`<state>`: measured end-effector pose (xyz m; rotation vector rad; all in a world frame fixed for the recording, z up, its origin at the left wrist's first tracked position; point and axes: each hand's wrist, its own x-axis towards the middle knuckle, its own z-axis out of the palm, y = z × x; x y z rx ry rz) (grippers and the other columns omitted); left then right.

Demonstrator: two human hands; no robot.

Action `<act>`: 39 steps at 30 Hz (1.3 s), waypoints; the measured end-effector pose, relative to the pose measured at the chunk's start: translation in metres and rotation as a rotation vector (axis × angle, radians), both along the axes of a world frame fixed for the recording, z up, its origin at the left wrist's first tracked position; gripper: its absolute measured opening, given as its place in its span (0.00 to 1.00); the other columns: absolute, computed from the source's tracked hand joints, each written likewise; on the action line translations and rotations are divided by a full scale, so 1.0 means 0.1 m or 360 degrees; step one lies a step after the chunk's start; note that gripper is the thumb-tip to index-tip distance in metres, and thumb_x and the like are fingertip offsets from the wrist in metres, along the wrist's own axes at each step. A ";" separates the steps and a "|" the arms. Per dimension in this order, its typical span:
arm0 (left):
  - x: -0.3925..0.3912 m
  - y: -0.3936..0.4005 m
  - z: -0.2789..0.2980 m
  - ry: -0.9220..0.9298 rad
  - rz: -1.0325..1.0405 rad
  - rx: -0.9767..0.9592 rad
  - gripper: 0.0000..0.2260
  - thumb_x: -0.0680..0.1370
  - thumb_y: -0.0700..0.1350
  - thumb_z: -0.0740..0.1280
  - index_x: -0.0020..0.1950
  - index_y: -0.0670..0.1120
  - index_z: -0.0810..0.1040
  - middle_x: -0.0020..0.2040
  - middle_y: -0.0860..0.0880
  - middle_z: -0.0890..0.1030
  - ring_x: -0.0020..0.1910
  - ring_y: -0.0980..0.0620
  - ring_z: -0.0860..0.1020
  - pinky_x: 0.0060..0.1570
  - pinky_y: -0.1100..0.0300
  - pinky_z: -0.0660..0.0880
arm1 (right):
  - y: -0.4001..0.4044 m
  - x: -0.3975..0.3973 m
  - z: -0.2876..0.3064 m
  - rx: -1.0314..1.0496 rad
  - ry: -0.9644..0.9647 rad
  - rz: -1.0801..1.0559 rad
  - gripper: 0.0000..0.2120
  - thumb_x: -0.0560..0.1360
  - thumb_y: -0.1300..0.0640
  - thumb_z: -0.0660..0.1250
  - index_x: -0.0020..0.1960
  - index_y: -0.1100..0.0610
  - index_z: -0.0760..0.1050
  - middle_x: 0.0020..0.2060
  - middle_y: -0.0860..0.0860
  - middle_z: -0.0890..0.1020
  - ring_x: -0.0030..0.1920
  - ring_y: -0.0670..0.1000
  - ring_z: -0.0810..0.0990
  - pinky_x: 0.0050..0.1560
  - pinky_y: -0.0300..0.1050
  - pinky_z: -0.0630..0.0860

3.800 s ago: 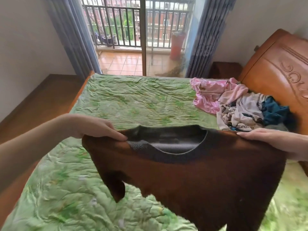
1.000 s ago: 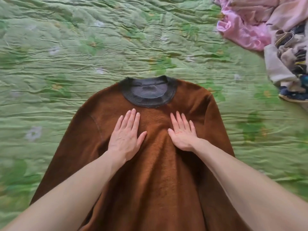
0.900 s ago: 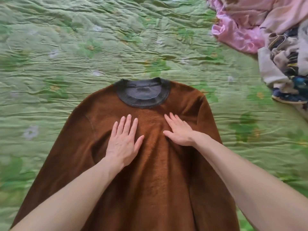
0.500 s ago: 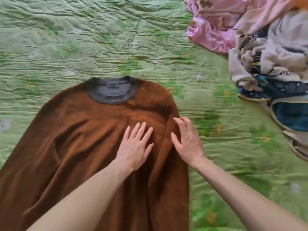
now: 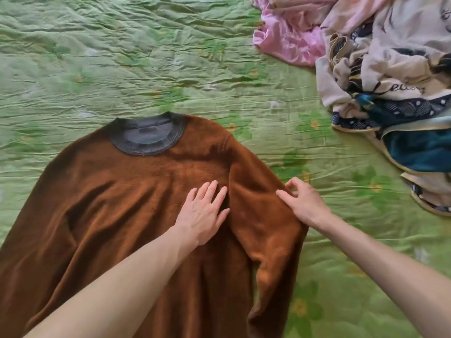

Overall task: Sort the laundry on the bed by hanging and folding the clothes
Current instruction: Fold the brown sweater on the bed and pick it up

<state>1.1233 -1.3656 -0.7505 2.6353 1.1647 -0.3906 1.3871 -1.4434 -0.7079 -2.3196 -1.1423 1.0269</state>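
Note:
A brown fleece sweater [image 5: 117, 206] with a dark grey ribbed collar [image 5: 146, 136] lies spread on the green bedspread [image 5: 122, 57], collar pointing away from me. My left hand [image 5: 203, 213] presses flat on its chest, fingers straight. My right hand [image 5: 302, 201] pinches the outer edge of the sweater's right sleeve [image 5: 266, 228], thumb and fingers curled round the fabric. The sleeve is bunched and raised where I hold it.
A heap of unsorted clothes sits at the upper right: a pink garment [image 5: 288, 37], a beige printed one [image 5: 395, 62] and a dark teal piece [image 5: 419, 152]. Wrinkled bedspread stretches to the left and beyond the collar.
My right hand has slid off the sweater's body to the right sleeve edge and pinched it. My left hand stays flat on the chest. The view has shifted right.

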 end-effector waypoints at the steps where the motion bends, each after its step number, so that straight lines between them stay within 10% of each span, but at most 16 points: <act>1: 0.04 0.05 0.03 0.0033 -0.0045 0.0048 0.29 0.86 0.62 0.47 0.84 0.50 0.57 0.83 0.44 0.60 0.81 0.43 0.60 0.79 0.46 0.59 | 0.06 0.22 0.09 -0.0043 -0.0083 0.0069 0.10 0.79 0.48 0.72 0.51 0.54 0.77 0.44 0.53 0.84 0.46 0.56 0.81 0.46 0.47 0.72; 6: 0.30 0.33 0.15 -0.0039 -0.0096 0.0258 0.24 0.85 0.58 0.52 0.74 0.46 0.69 0.66 0.45 0.75 0.62 0.43 0.75 0.62 0.47 0.73 | 0.33 1.01 0.31 0.0041 -0.0448 0.0159 0.11 0.77 0.46 0.74 0.44 0.52 0.77 0.37 0.46 0.80 0.40 0.51 0.80 0.40 0.46 0.68; 10: 0.49 0.55 0.07 -0.0175 -0.0091 0.0305 0.24 0.85 0.55 0.52 0.77 0.44 0.68 0.69 0.44 0.74 0.65 0.42 0.74 0.63 0.46 0.73 | 0.25 1.03 0.05 0.0005 -0.0153 -0.0070 0.15 0.78 0.38 0.69 0.46 0.50 0.79 0.40 0.45 0.83 0.42 0.47 0.82 0.43 0.45 0.76; 18: 0.79 0.82 -0.25 -0.0173 -0.0052 0.0125 0.32 0.84 0.63 0.42 0.86 0.51 0.49 0.86 0.47 0.52 0.85 0.45 0.48 0.83 0.46 0.49 | -0.19 1.25 -0.06 0.0120 0.0665 -0.0376 0.33 0.61 0.29 0.79 0.49 0.56 0.83 0.37 0.47 0.84 0.35 0.46 0.79 0.32 0.36 0.73; 24: 0.81 0.77 -0.38 -0.0170 0.0029 0.0118 0.35 0.81 0.68 0.36 0.86 0.54 0.41 0.86 0.50 0.43 0.85 0.48 0.40 0.83 0.45 0.43 | -0.45 1.47 0.18 -0.0523 0.1076 0.0153 0.23 0.68 0.40 0.81 0.60 0.45 0.83 0.58 0.51 0.87 0.58 0.54 0.86 0.51 0.42 0.82; 31: 0.82 0.80 -0.43 -0.0138 0.0040 0.0126 0.36 0.80 0.69 0.36 0.86 0.55 0.41 0.86 0.51 0.42 0.85 0.49 0.39 0.83 0.46 0.42 | -0.46 1.84 0.54 -0.0507 0.0742 0.0239 0.22 0.67 0.35 0.80 0.58 0.43 0.85 0.55 0.50 0.88 0.58 0.54 0.86 0.63 0.49 0.79; 35: 0.83 0.78 -0.39 -0.0140 0.0021 0.0151 0.35 0.82 0.68 0.37 0.86 0.54 0.44 0.86 0.49 0.45 0.85 0.48 0.41 0.83 0.45 0.45 | -0.45 2.11 0.80 -0.0859 0.0668 0.0425 0.22 0.70 0.36 0.79 0.58 0.48 0.85 0.52 0.55 0.88 0.52 0.59 0.88 0.52 0.50 0.84; 39: 0.92 0.72 -0.24 -0.0289 0.0011 0.0281 0.30 0.86 0.59 0.48 0.85 0.46 0.58 0.84 0.42 0.59 0.84 0.43 0.55 0.81 0.42 0.55 | -0.45 2.33 0.81 -0.0474 -0.0006 0.0295 0.24 0.70 0.30 0.72 0.44 0.52 0.85 0.32 0.46 0.83 0.34 0.43 0.78 0.40 0.46 0.73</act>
